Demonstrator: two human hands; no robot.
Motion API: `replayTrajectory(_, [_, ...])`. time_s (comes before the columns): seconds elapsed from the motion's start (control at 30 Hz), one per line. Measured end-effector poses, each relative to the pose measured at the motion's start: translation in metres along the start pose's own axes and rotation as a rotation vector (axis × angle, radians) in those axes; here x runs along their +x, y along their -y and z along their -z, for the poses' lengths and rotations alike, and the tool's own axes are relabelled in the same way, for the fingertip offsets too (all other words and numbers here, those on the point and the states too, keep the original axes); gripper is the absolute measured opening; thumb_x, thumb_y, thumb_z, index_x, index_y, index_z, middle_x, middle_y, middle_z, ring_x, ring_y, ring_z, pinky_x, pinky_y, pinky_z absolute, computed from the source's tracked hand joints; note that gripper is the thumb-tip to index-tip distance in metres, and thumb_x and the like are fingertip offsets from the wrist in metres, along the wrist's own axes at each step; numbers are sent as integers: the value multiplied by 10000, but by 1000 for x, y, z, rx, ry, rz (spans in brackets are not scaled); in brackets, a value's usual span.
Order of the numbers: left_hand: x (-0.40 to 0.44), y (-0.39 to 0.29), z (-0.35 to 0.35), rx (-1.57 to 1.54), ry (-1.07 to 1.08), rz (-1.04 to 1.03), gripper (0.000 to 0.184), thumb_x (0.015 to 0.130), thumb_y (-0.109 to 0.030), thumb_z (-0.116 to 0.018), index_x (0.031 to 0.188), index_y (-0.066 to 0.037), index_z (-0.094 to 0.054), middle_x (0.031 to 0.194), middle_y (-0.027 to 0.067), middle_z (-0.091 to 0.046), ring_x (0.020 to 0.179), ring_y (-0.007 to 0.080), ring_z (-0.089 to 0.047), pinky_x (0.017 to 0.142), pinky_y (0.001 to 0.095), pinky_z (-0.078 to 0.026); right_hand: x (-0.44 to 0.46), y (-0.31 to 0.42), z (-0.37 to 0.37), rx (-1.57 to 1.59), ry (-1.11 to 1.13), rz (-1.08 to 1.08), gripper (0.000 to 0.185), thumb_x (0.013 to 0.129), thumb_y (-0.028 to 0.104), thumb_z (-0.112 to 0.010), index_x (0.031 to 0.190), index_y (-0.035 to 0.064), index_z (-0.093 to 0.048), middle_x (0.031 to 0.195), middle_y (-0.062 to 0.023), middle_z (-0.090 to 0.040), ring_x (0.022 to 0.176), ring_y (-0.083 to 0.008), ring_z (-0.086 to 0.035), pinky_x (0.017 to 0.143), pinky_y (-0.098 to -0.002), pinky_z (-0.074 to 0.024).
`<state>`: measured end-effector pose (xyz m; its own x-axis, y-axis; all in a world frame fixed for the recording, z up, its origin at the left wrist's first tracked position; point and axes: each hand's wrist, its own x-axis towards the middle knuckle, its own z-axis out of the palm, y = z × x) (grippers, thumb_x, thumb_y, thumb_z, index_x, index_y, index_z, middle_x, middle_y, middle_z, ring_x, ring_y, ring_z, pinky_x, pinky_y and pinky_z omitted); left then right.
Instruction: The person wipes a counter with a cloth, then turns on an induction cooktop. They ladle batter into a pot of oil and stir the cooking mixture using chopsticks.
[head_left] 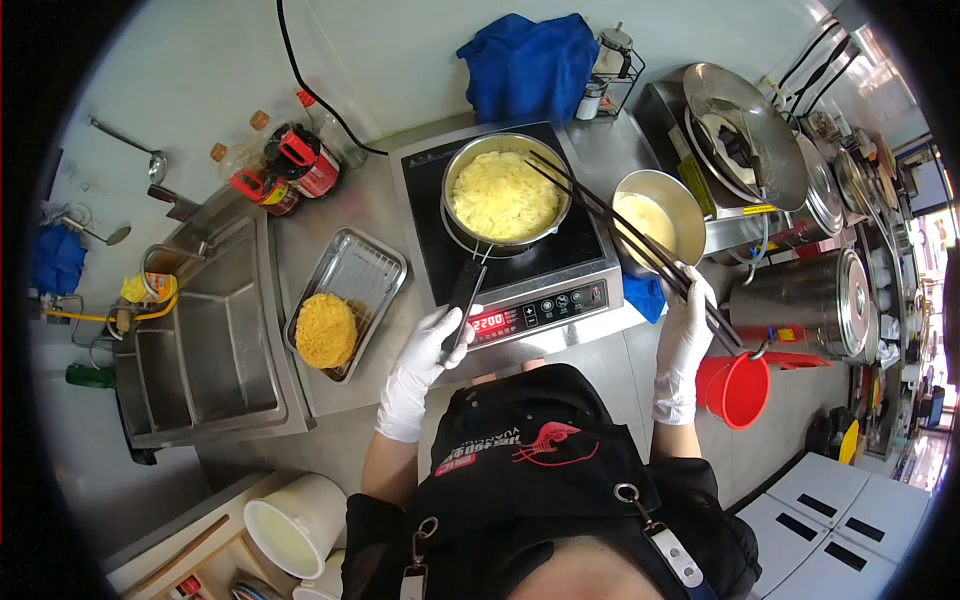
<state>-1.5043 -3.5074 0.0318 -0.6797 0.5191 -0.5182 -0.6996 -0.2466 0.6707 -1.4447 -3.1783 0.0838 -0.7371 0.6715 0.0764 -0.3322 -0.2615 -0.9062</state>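
Note:
My left hand (428, 352), in a white glove, is closed around the black handle of a frying pan (453, 232). The pan sits on the black induction cooktop (428, 215), whose red display reads 2200. A yellow egg-like layer (507, 195) with a bumpy surface fills the pan. My gloved right hand (688, 325) grips long dark chopsticks (625, 232), their tips over the pan's right edge. Beneath the chopsticks, right of the cooktop, stands a metal pot (690, 212) with pale yellow liquid in it.
Left of the cooktop, a metal tray (350, 262) with a rack bears a golden round cake (326, 331). A steel sink (230, 350) lies farther left. Sauce bottles (300, 160) and a blue cloth (528, 68) are at the back. A wok (745, 130) and red bucket (732, 392) are on the right.

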Motion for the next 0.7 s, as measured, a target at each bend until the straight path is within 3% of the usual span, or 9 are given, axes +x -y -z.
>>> replayTrajectory(0.07, [0,4,-4,-60,-16,33,409,960,-288,-430,1199,39,-488,742,50,-540,433,83,-426,350,194,-294,0,0,0,-1,-5,1,308,934,248,-498,1099,-9,-537,1113,-145,-562,1057,-230,-542,914,-374,-447])
replayTrajectory(0.13, [-1,6,-7,-74,-15,38,407,960,-286,-431,1199,38,-488,745,52,-540,434,84,-427,349,194,-293,-1,2,-1,-5,11,-1,274,913,245,-542,1104,48,-531,1085,-86,-562,1046,-184,-532,895,-372,-445])
replayTrajectory(0.27, [-2,9,-8,-88,-31,44,413,955,-296,-440,1199,33,-491,746,64,-554,437,90,-436,348,195,-299,-5,5,-4,-35,6,9,288,920,249,-529,1112,34,-527,1105,-95,-559,1035,-192,-545,903,-380,-444])
replayTrajectory(0.37, [-1,11,-7,-65,-41,34,423,951,-311,-448,1201,28,-494,743,70,-571,444,91,-451,349,194,-306,-12,9,-9,-139,49,95,245,917,174,-514,1081,-1,-558,1097,-107,-581,1017,-215,-564,927,-382,-426])
replayTrajectory(0.43, [-1,13,-6,-44,-44,28,428,949,-318,-452,1202,25,-495,742,73,-579,449,91,-460,349,194,-309,-17,10,-9,-483,172,312,202,881,70,-504,1033,-24,-598,1078,-124,-609,1019,-235,-573,945,-374,-409])
replayTrajectory(0.5, [0,13,-7,-25,-55,3,433,948,-321,-454,1204,27,-495,741,75,-586,458,89,-473,352,191,-316,-24,10,-11,-601,262,392,213,804,-33,-548,998,-11,-631,1041,-153,-632,1017,-244,-585,932,-360,-420])
replayTrajectory(0.7, [-2,11,-10,-22,-49,-10,373,951,-300,-455,1171,-7,-528,730,53,-570,464,89,-480,361,186,-315,-28,-7,-34,-698,579,644,234,737,-6,-659,970,-4,-633,985,-180,-638,922,-299,-630,815,-340,-496])
